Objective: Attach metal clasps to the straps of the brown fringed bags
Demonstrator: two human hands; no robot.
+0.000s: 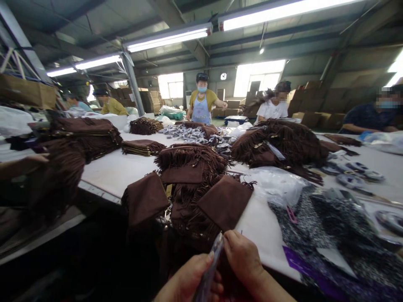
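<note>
My left hand (pixel 197 272) is at the bottom centre, closed around a long greyish plastic-wrapped strip (pixel 208 274) that stands tilted. My right hand (pixel 244 253) is beside it with thumb and fingers pinched at the strip's upper end; what those fingers hold is too small to make out. Just beyond my hands, dark brown fringed bags (pixel 189 167) lie in a heap at the table edge. One flat brown piece (pixel 225 199) lies on the heap's right, another (pixel 147 199) on its left, with a metal clasp (pixel 168 211) between them.
More brown bags are stacked at the left (pixel 85 134) and right (pixel 280 142). Wrapped grey coils (pixel 192 133) and clear plastic (pixel 273 182) lie on the white table (pixel 103 172). Black-and-white fabric (pixel 333 235) covers the right front. Several people work around; one arm reaches in at left.
</note>
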